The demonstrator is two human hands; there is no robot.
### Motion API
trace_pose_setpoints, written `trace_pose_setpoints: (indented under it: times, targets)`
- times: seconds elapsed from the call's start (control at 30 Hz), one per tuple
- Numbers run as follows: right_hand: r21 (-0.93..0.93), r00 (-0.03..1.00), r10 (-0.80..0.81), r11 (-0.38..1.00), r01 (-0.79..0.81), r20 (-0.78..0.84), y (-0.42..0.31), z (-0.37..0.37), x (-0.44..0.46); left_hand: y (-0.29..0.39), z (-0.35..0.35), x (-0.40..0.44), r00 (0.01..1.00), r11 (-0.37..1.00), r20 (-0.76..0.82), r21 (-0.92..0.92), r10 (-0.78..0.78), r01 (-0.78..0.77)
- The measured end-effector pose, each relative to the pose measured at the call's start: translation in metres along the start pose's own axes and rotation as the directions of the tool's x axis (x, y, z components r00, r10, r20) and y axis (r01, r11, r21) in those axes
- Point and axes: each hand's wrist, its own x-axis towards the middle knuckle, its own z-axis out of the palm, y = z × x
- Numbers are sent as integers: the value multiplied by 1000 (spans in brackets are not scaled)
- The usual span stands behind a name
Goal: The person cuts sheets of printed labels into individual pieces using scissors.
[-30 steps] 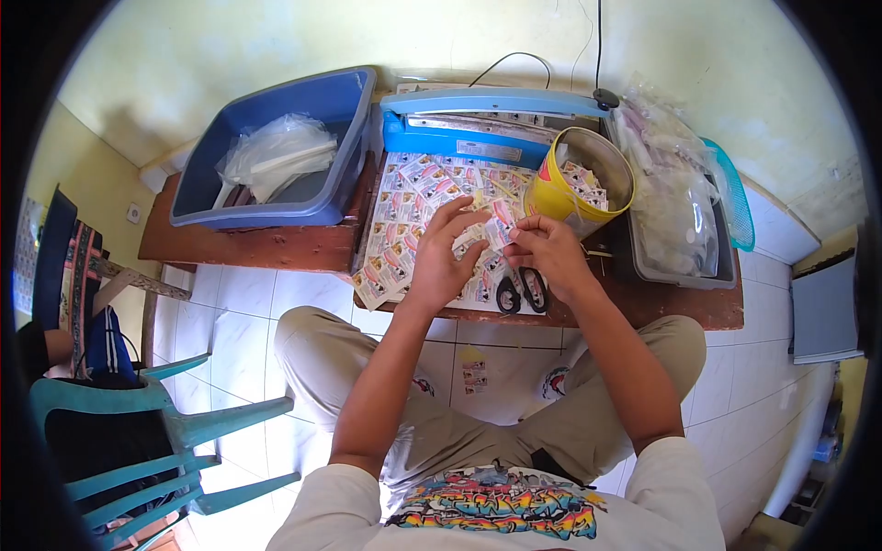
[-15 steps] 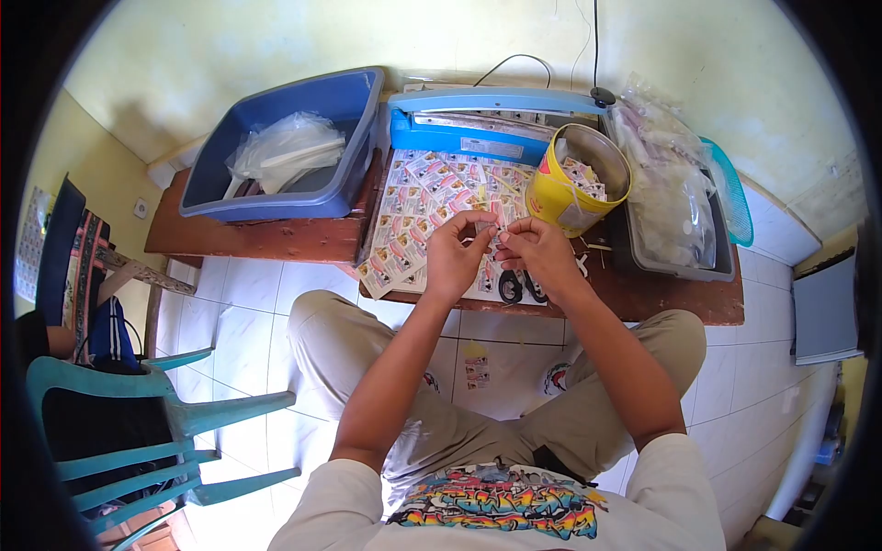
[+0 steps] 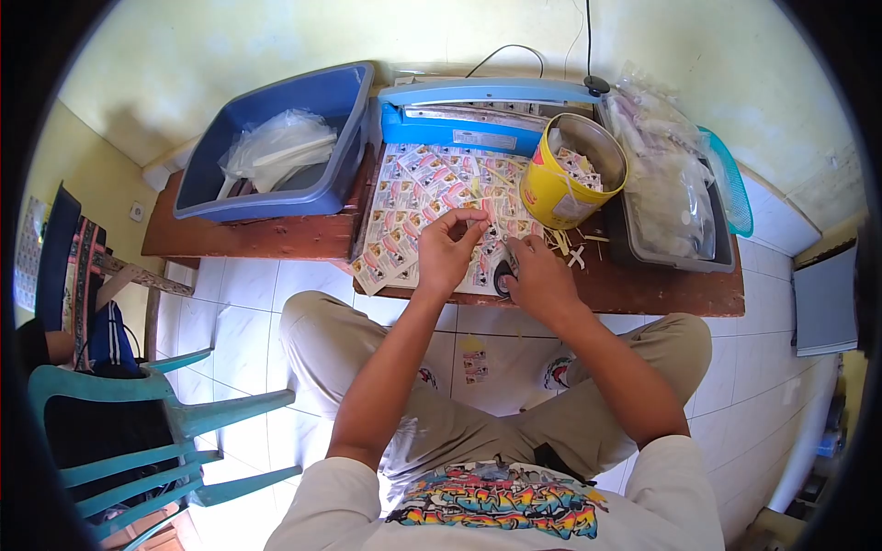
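Observation:
My left hand (image 3: 447, 246) is raised over the sheets of printed labels (image 3: 404, 207), thumb and forefinger pinched on something too small to make out. Lower and to the right, my right hand (image 3: 542, 280) lies over the black-handled scissors (image 3: 503, 275), its fingers curled round one side of them. Part of the scissors is hidden under that hand. Behind it stands a yellow can (image 3: 549, 195) with cut labels inside. Thin paper strips (image 3: 576, 256) lie on the brown table right of my right hand.
A blue paper cutter or sealer (image 3: 459, 126) spans the back. At left sits a blue tub (image 3: 344, 174) with plastic bags. A grey bin (image 3: 643, 259) of clear bags is at right. A green chair (image 3: 234, 411) stands at lower left, near part of another person's arm (image 3: 60, 346).
My hands, together half a second ago, have come apart. The right one has moved down onto the scissors, while the left stays raised in a pinch.

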Motion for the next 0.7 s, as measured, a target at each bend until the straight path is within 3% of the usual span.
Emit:
trace_pose_setpoints:
  times: [0.3,0.37,0.4,0.47,0.5,0.57,0.6,0.67,0.7]
  targets:
    - [-67,999,-15,998,18,41,5,8,13,4,3,3,1000,1000,24,-22,-10,11]
    - [62,994,-94,993,97,-62,20,14,15,3,1,4,1000,999,25,-33,-13,14]
    - [63,994,-95,993,99,-60,22,9,15,3,0,4,1000,999,17,-40,-14,15]
    - [298,997,-66,952,73,-34,27,-2,14,4,-3,5,1000,999,2,-50,-17,17]
    - [297,997,-71,952,76,-29,27,-7,14,4,-4,5,1000,998,-2,-63,-5,5]
    - [576,993,62,810,-111,104,25,-17,10,4,-7,6,1000,997,-11,-77,4,-5]
    - [574,992,62,811,-114,109,22,-21,8,5,-8,7,1000,994,-16,-107,-9,8]
    - [817,980,37,547,-184,196,15,-28,1,8,-9,7,999,990,-23,-139,-28,25]
    - [815,979,38,548,-188,201,12,-31,-2,9,-10,8,998,989,-16,-142,-53,50]
